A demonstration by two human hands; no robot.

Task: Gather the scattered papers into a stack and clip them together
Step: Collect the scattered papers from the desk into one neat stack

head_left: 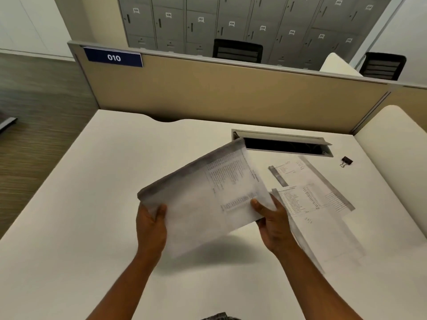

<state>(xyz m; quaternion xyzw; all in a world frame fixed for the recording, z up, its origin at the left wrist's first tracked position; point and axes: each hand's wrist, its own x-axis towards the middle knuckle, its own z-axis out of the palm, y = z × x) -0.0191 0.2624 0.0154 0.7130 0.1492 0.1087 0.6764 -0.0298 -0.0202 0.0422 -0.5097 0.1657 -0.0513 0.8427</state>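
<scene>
Presently, the person is holding a bundle of papers (pixel 203 199) above the white desk (pixel 80 204) with both hands. The left hand (pixel 151 227) is gripping the bundle's near left corner, its thumb lying over the top sheet and its fingers curling beneath. The right hand (pixel 273 224) is pinching the bundle's near right edge, thumb pressing on the printed face and fingers hiding under the paper. The bundle is tilting, its far right corner rising higher than the rest, and it is casting a shadow on the desk under it. Its print is blurring, so the text is not legible.

To the right of the held bundle, further printed sheets (pixel 312 199) are lying flat on the desk, overlapping one another at differing angles; the right hand is partly covering their near left edge. How many sheets are lying there cannot be told. A black binder clip (pixel 346 161) is resting on the desk beyond those sheets, apart from them, toward the right end of the desk and near the cable tray opening (pixel 284 146), whose lid is standing ajar.

A tan partition (pixel 231 93) is bounding the desk's far side, bearing a blue sign (pixel 113 57) reading 010. Grey numbered lockers (pixel 231 19) are standing behind it.
</scene>
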